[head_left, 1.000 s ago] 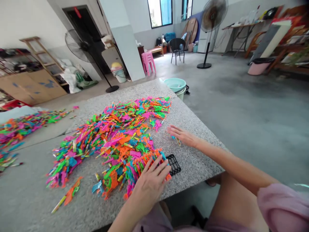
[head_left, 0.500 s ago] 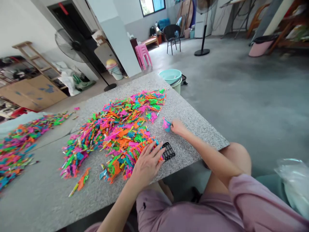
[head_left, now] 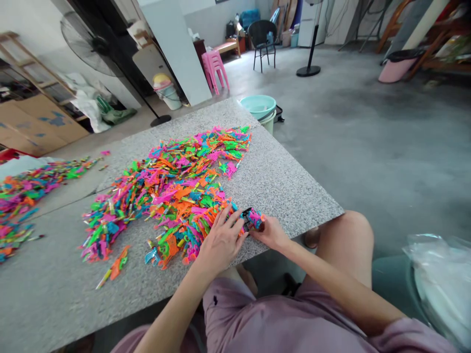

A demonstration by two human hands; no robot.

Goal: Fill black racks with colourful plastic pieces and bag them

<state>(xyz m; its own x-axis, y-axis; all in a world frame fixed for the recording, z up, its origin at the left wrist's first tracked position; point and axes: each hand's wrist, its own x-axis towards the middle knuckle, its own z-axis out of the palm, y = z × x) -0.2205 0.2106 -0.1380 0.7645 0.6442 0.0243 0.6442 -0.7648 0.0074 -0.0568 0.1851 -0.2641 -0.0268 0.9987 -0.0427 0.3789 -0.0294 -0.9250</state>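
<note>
My left hand lies palm down with its fingers spread, over the near right end of a heap of small bright plastic pieces. Its fingertips reach the black grid tray. Closed fingers of my right hand grip pink and blue plastic pieces at the tray's right side. Both hands hide much of the tray. The heap mixes pink, orange, green, blue and yellow, and the exact kind of piece is too small to make out.
A second colourful heap lies on the left of the speckled stone table. A few loose pieces are near the front. Beyond the far edge stand aqua buckets. Clear plastic bags sit at my right.
My right hand has come toward me and left, bringing the pink and blue pieces to the black grid tray. My left hand stays over the heap's edge. The view has tilted down slightly.
</note>
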